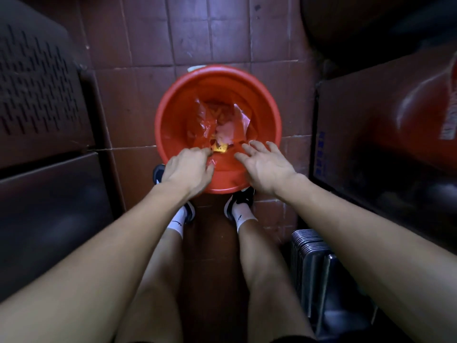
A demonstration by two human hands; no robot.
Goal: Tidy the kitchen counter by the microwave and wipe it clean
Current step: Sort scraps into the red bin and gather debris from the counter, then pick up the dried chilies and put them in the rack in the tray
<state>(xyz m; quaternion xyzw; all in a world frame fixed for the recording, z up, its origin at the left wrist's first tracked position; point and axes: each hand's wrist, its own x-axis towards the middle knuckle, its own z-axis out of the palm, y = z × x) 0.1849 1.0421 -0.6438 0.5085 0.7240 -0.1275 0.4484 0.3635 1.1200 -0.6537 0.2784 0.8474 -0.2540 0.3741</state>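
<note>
So, counting it up: one red plastic bin (173, 115) on the tiled floor (148, 33), two hands over it, two feet below. That's basically the whole scene.

The bin is round, bright red, and sits right in front of the person's toes, with its near rim over the tips of both dark sneakers (241, 201). White socks (178, 222), one on each foot, each with a small dark logo. Inside the bin there's a crumpled clear plastic bag (222, 120) that's picked up the red tint, spread across the bottom. Under or in it there's something pinkish, can't tell what. One small yellow wrapper (220, 148) sits at the near edge of that pile.

Left hand (188, 167) is reaching over the near rim, fingers bent and bunched at the tips right against the yellow wrapper. Looks like a pinch on it, though the contact is a bit blurry. Right hand (264, 164) is hovering over the bin's near right side, fingers spread and relaxed, holding nothing.

Around it: one dark metal cabinet (37, 82) with rows of vent slots on the left, one brown cardboard box (358, 120) on the right with blue print on its side, and one ribbed metal thing (309, 248) near the right leg, looks like a rack or radiator, can't say which. There's also a big rounded red object (425, 100) resting on top of the box.
</note>
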